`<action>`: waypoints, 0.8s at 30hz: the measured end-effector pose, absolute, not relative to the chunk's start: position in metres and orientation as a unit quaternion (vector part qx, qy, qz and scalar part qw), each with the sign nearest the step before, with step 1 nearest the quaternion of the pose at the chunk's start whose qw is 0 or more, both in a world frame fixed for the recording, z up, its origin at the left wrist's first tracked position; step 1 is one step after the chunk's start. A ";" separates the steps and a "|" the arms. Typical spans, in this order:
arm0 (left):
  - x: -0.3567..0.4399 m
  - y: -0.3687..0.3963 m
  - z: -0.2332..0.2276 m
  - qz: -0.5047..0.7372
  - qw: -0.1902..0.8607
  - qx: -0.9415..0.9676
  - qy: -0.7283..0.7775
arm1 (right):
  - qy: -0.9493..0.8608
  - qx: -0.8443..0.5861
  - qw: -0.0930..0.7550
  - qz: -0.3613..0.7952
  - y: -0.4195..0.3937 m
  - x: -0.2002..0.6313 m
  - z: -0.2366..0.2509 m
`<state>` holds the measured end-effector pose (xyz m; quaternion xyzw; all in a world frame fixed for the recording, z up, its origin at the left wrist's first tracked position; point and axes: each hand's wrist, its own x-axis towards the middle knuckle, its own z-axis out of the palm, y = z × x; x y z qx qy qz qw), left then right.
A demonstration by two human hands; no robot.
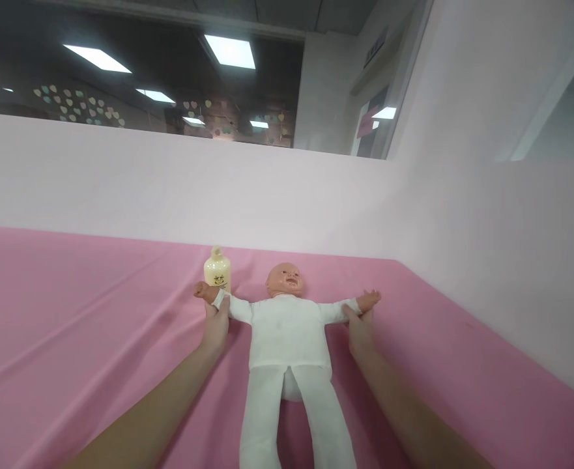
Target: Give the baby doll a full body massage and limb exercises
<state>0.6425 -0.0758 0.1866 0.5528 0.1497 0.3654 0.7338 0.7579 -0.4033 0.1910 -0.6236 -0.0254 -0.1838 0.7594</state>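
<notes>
A baby doll (pixel 289 332) with a white cloth body lies on its back on a pink sheet (pixel 96 293), head toward the wall and both arms stretched out sideways. My left hand (pixel 216 324) is closed around the doll's arm at the left, near the wrist. Around the doll's other arm, also by the wrist, my right hand (pixel 361 327) is closed. Just behind the doll's left-side hand stands a cream-coloured bottle (pixel 217 268) with a small face drawn on it; its lower part is partly hidden. The doll's feet lie beyond the bottom edge.
A white wall (pixel 179 189) rises behind the pink surface, and another wall (pixel 502 260) closes off the right side. Above the back wall a window (pixel 169 71) shows ceiling lights and heart-shaped decorations.
</notes>
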 end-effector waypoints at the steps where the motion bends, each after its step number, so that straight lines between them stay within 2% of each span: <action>1: 0.641 -0.079 0.188 0.358 0.710 0.589 0.145 | -0.056 -0.642 0.740 -0.193 -0.401 0.757 0.192; 5: 0.635 -0.094 0.193 0.287 0.627 0.721 0.069 | -0.203 -0.691 0.671 -0.178 -0.390 0.748 0.190; 10: 0.630 -0.106 0.195 0.234 0.512 0.824 -0.063 | -0.294 -0.757 0.572 -0.119 -0.385 0.736 0.188; 15: 0.628 -0.109 0.200 0.232 0.486 0.839 -0.076 | -0.352 -0.796 0.484 -0.093 -0.385 0.732 0.190; 18: 0.626 -0.109 0.200 0.229 0.507 0.828 -0.068 | -0.350 -0.782 0.506 -0.098 -0.383 0.731 0.192; 24: 0.635 -0.096 0.193 0.287 0.627 0.720 0.071 | -0.184 -0.719 0.658 -0.125 -0.386 0.740 0.191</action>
